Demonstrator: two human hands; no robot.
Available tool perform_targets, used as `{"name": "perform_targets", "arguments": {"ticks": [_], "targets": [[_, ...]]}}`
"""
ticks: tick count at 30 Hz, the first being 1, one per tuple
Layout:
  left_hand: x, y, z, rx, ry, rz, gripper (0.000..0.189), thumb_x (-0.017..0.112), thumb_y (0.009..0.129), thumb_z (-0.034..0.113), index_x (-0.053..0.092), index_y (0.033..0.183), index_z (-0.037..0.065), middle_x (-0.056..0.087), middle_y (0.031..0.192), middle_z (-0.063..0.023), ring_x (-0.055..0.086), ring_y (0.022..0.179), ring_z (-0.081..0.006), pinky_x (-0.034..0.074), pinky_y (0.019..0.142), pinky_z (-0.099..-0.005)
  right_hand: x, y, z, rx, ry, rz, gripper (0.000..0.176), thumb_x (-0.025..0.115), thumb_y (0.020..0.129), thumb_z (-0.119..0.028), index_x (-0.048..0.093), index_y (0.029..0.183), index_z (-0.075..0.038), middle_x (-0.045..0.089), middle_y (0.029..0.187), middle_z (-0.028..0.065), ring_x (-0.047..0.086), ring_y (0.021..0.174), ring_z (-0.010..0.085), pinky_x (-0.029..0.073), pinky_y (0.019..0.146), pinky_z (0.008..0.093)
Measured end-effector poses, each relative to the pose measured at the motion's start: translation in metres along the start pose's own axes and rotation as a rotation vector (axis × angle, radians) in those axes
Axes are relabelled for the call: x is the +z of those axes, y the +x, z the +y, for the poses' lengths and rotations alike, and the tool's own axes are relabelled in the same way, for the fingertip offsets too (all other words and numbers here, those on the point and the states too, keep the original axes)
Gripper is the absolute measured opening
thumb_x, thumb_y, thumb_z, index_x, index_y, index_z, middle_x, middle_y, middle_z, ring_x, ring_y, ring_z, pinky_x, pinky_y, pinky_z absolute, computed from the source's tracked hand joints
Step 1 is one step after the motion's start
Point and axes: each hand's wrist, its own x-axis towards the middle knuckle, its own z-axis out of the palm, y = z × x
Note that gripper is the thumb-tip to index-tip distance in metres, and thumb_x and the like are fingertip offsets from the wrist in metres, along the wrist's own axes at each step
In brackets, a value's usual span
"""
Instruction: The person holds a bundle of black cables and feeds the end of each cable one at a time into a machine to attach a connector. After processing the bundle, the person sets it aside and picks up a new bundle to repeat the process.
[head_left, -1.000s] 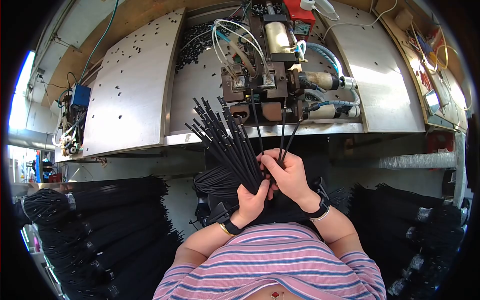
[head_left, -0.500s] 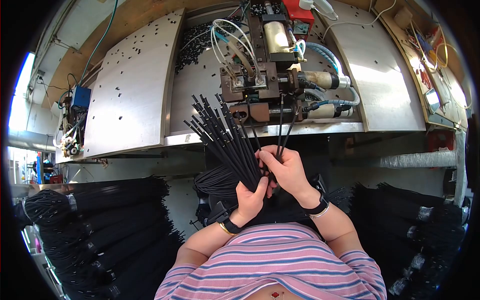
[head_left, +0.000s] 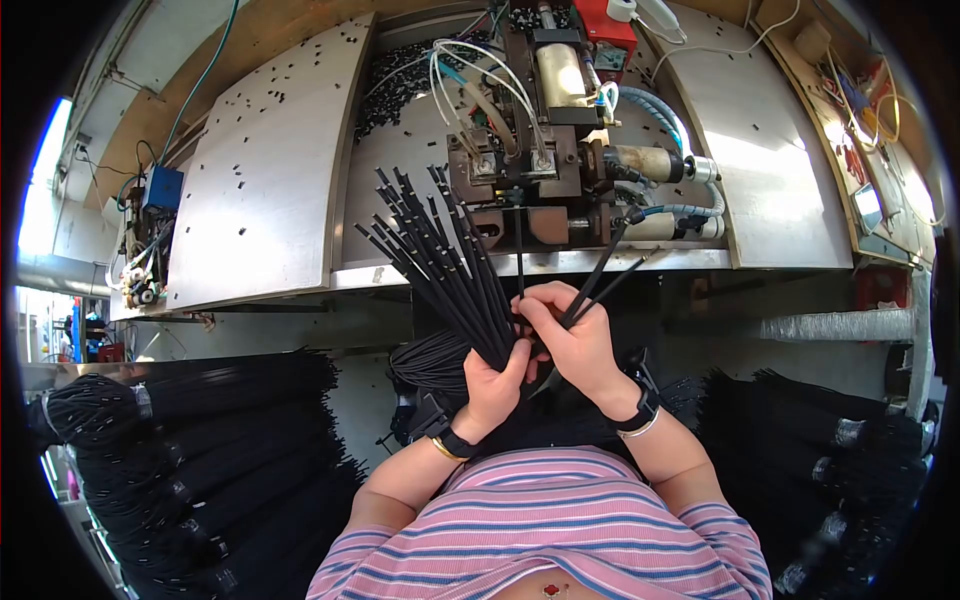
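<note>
My left hand (head_left: 492, 388) is closed around a thick bundle of black cords (head_left: 440, 275), whose ends fan up and to the left, with small pale marks near the tips. Beside it, my right hand (head_left: 575, 340) pinches a single black cord (head_left: 520, 262) that stands upright, its top reaching the gap in the machine's clamp blocks (head_left: 547, 226). A few other black cords (head_left: 603, 275) stick out of the right hand, leaning up and to the right. The two hands almost touch in front of the bench edge, and the fingertips are partly hidden.
The machine (head_left: 562, 75) carries cylinders and hoses on a metal bench (head_left: 270, 170) strewn with small black pieces. Large bundles of black cords hang at the left (head_left: 200, 470) and right (head_left: 800, 450). More cord (head_left: 432, 365) lies behind the left hand.
The single cord has swung upright into the machine's gap. The other cords in my right hand now lean further right. The machine's upper blocks have moved apart.
</note>
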Motion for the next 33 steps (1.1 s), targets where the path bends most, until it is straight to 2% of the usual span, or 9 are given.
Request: {"name": "perform_targets", "arguments": {"ticks": [2,3,5,20,23,28,31,33], "targets": [[-0.002,0.005,0.002,0.02,0.019,-0.011,0.018,0.048,0.09,-0.001,0.052,0.107,-0.002,0.059,0.091,-0.0079,0.057,0.067,-0.0118,0.045,0.049,-0.0214,0.002,0.005,-0.008,0.192,0.124,0.012,0.014,0.057,0.089,-0.013,0.063,0.091,-0.001,0.059,0.071,0.0,0.055,0.058,0.0048,0.041,0.044,0.017],[-0.003,0.008,0.003,0.02,0.013,0.004,0.016,0.049,0.09,-0.001,0.054,0.105,-0.003,0.06,0.085,-0.0072,0.056,0.064,-0.0109,0.044,0.049,-0.0208,0.004,0.007,-0.01,0.287,0.187,0.019,0.015,0.057,0.089,-0.014,0.063,0.091,-0.001,0.059,0.071,-0.0002,0.055,0.059,0.0047,0.041,0.044,0.0169],[-0.004,0.012,0.007,0.019,0.002,0.038,0.012,0.051,0.089,0.0,0.056,0.1,-0.003,0.06,0.075,-0.0059,0.055,0.057,-0.009,0.043,0.05,-0.0197,0.005,0.012,-0.008,0.295,0.208,0.029,0.015,0.057,0.089,-0.014,0.063,0.09,-0.001,0.059,0.071,-0.0001,0.055,0.058,0.0046,0.04,0.043,0.0168],[-0.007,0.019,0.014,0.041,0.028,0.024,0.011,0.05,0.09,0.0,0.056,0.099,-0.003,0.06,0.074,-0.0065,0.054,0.056,-0.0087,0.041,0.049,-0.0197,0.011,0.021,-0.012,0.38,0.256,0.028,0.016,0.058,0.089,-0.016,0.062,0.088,0.0,0.057,0.067,0.0001,0.054,0.056,0.0042,0.038,0.042,0.017],[-0.007,0.018,0.013,0.031,0.022,0.027,0.012,0.05,0.09,0.0,0.056,0.1,-0.003,0.06,0.074,-0.0068,0.054,0.056,-0.009,0.042,0.049,-0.0199,0.007,0.024,-0.002,0.349,0.26,-0.042,0.021,0.058,0.088,-0.018,0.061,0.088,0.002,0.057,0.069,0.0034,0.056,0.053,0.0088,0.044,0.034,0.0224],[-0.009,0.017,0.011,0.005,0.02,-0.02,0.013,0.05,0.09,-0.001,0.056,0.101,-0.004,0.061,0.077,-0.008,0.055,0.056,-0.0097,0.042,0.048,-0.0206,0.006,0.024,-0.012,0.349,0.185,-0.09,0.02,0.059,0.088,-0.017,0.061,0.091,0.002,0.057,0.07,0.0033,0.055,0.053,0.0084,0.044,0.035,0.0224],[-0.011,0.012,0.007,0.003,0.034,-0.055,0.014,0.049,0.09,-0.001,0.055,0.102,-0.003,0.061,0.082,-0.0081,0.055,0.058,-0.0106,0.043,0.048,-0.0212,0.002,0.012,-0.014,0.388,0.181,-0.094,0.015,0.059,0.087,-0.015,0.062,0.094,-0.001,0.061,0.074,0.0013,0.055,0.059,0.0046,0.039,0.043,0.0171],[-0.009,0.006,0.001,-0.007,0.053,-0.096,0.015,0.047,0.09,0.0,0.054,0.103,-0.003,0.06,0.087,-0.0077,0.056,0.061,-0.0121,0.044,0.047,-0.022,0.0,0.006,-0.011,0.344,0.153,-0.065,0.015,0.06,0.087,-0.015,0.062,0.093,-0.001,0.062,0.074,0.0012,0.055,0.06,0.0048,0.04,0.044,0.017]]}}
